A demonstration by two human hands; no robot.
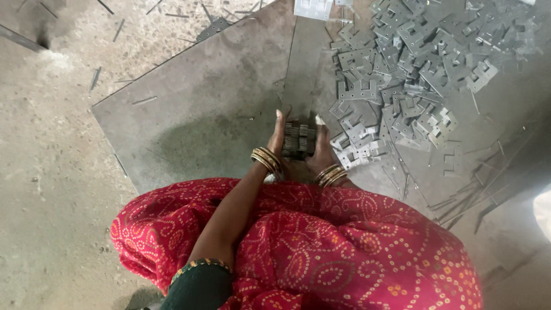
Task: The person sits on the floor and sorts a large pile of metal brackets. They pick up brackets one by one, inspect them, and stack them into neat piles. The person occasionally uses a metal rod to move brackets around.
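Squeezing a stack (299, 139) of flat grey metal plates between both hands, the person crouches low over a big steel sheet (201, 109) lying on the concrete floor (51, 172). The left hand (278, 138) presses flat against the stack's left side, fingers straight and pointing away, gold bangles (266, 159) bunched at the wrist. The right hand (321, 150) mirrors it on the right side, fingers also extended, with its own bangles (331, 175) just below. So neither hand is curled into a fist; both are flattened and clamp the stack from either side. The stack stands on edge on the sheet, near the person's knees, plates packed tight face to face.

Just right of the right hand, a few loose notched plates (359, 150) lie touching each other. Farther off and to the right spreads a large heap (419, 63) of the same stamped pieces, tumbled at every angle, some overlapping. A narrower steel strip (304, 63) runs away from the stack toward the far edge. Thin metal slivers (476, 195) lie scattered on the right, and more slivers dot the floor at far left. A pale plate (313, 8) sits at the far edge, cut off by the frame.

Near the bottom, a red patterned cloth (321, 247) covers the person's lap, and a dark green sleeve (198, 284) with a trimmed cuff shows on the left arm.
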